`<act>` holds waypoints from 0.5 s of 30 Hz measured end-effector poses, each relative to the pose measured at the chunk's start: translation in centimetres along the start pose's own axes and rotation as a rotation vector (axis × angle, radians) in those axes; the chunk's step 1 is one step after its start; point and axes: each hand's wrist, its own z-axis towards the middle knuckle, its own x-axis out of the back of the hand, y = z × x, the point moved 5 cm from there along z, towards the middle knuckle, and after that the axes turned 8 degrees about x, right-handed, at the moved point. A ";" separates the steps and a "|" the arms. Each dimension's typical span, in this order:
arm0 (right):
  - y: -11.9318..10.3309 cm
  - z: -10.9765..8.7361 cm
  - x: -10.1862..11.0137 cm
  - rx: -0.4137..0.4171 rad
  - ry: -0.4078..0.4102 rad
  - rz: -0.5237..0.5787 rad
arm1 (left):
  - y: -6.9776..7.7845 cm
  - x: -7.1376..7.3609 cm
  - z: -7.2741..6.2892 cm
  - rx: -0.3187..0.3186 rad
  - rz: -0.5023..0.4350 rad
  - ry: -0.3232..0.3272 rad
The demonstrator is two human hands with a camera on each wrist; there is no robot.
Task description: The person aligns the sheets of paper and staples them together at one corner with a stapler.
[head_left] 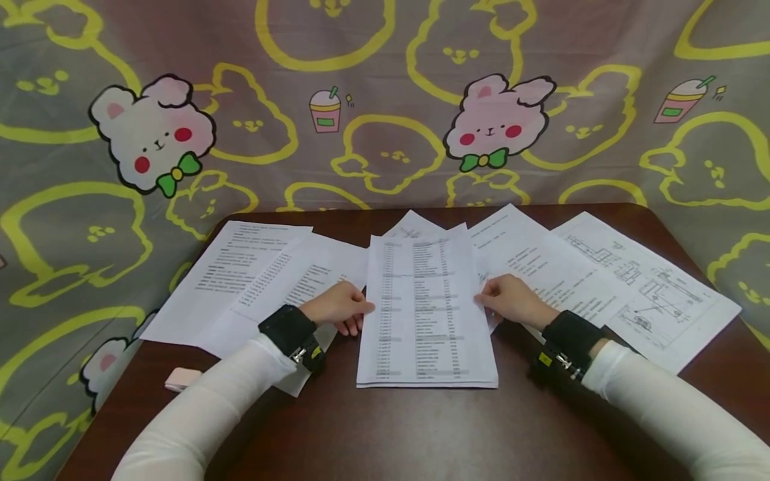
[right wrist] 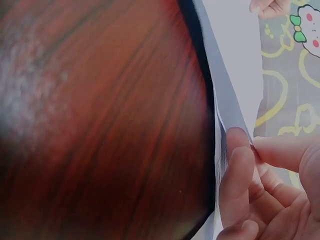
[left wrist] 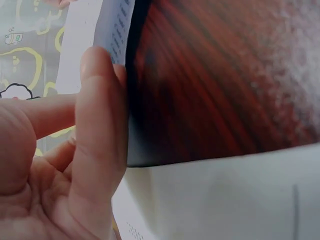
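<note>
A small stack of printed sheets stands in the middle of the head view, its top page filled with columns of text and grey bands. My left hand pinches its left edge between thumb and fingers. On the opposite side, my right hand pinches the right edge. The bottom edges of the sheets line up closely, with a slight offset at the lower right. In the left wrist view the paper runs between thumb and fingers. The right wrist view shows the sheets' edges in the fingers' grip.
Text pages overlap on the dark wooden table at left. More pages fan out at right, among them a sheet with line drawings. A small pale pink object lies by my left forearm. Behind hangs a patterned curtain.
</note>
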 end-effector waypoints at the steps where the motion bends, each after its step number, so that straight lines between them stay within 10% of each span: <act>1: 0.1 0.0 0.0 -0.003 -0.004 -0.003 | 0.0 0.0 0.0 0.000 0.000 -0.003; 15: 0.4 -0.1 0.0 -0.050 -0.032 -0.052 | 0.1 -0.3 0.1 0.013 0.051 0.011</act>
